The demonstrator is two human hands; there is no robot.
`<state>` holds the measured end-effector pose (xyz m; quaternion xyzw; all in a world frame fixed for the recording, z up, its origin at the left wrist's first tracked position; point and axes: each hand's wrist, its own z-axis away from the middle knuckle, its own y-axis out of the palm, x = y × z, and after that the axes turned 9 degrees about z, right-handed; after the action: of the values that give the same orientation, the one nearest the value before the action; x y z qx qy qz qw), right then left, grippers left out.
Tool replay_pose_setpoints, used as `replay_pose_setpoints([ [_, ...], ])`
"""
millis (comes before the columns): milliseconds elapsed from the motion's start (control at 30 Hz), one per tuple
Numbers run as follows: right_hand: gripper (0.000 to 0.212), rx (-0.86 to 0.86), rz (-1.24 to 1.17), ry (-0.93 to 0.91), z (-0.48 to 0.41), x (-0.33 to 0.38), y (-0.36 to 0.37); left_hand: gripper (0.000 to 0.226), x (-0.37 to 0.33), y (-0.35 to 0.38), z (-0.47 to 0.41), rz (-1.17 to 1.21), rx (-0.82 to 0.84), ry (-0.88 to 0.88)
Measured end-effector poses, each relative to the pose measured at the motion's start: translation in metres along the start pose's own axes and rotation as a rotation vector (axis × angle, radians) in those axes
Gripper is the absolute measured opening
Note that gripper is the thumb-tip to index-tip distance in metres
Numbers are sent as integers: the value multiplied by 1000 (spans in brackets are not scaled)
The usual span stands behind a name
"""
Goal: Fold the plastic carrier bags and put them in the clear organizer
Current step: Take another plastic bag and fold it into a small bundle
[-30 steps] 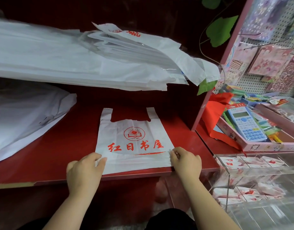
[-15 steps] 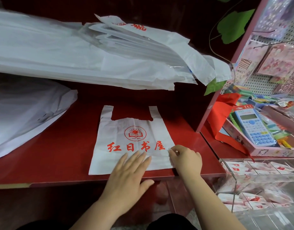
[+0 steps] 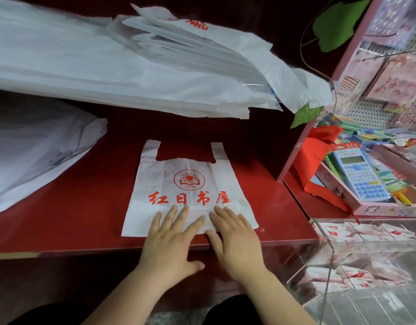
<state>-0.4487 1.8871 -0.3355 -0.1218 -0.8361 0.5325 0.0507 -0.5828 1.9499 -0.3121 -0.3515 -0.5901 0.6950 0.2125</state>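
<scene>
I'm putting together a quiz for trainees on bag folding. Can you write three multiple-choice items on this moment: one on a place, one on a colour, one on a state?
1. Where is the clear organizer relative to the printed bag?
A) to its right
B) to its left
C) on top of it

2. What colour is the bag's print?
A) blue
B) red
C) green

3. How do the left hand and right hand meet the bag?
A) both pinch its handles
B) one lifts a corner
C) both lie flat on its lower part

Answers:
1. A, as the organizer's clear walls stand past the right end of the red shelf.
2. B, as the emblem and characters are red.
3. C, as both hands lie palm down with straight fingers.
</scene>
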Motion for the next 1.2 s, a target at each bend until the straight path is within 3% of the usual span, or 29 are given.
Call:
replay_pose_setpoints([
  [133,79,184,77,99,11,-30,-12,98,29,-10,10,9,-51,-68],
  [233,121,336,-8,180,12,-49,-22,107,63,-9,23,11,-243,35],
  [300,135,436,17,200,6,-53,-32,108,78,-7,29,-14,-247,97],
  [367,120,465,35,189,-3,-49,-37,101,89,4,33,17,-290,151],
  [400,97,466,45,178,-9,-46,-36,92,88,6,37,39,-339,191],
  [467,57,528,91,171,-27,-42,-32,52,84,9,43,68,-540,287],
  [500,53,553,100,173,-35,-39,-29,44,84,10,46,77,-601,307],
  [567,54,509,41,217,-46,-28,-23,43,84,11,50,113,-652,330],
  [633,57,237,-152,253,-44,-10,-17,43,84,9,51,146,-670,334],
  [667,59,61,-297,226,-38,1,-18,44,84,8,51,142,-674,324],
  [733,62,-83,-503,15,-22,21,-24,42,78,5,50,133,-672,288],
  [833,67,-77,-380,-254,14,37,-16,32,63,5,46,135,-725,277],
  [900,64,-120,-357,-249,30,39,-7,32,48,10,42,143,-761,296],
  [1067,22,-228,-426,-105,29,19,6,20,14,24,31,152,-745,356],
  [1200,18,-135,-501,-110,24,-9,2,37,26,19,30,185,-642,377],
])
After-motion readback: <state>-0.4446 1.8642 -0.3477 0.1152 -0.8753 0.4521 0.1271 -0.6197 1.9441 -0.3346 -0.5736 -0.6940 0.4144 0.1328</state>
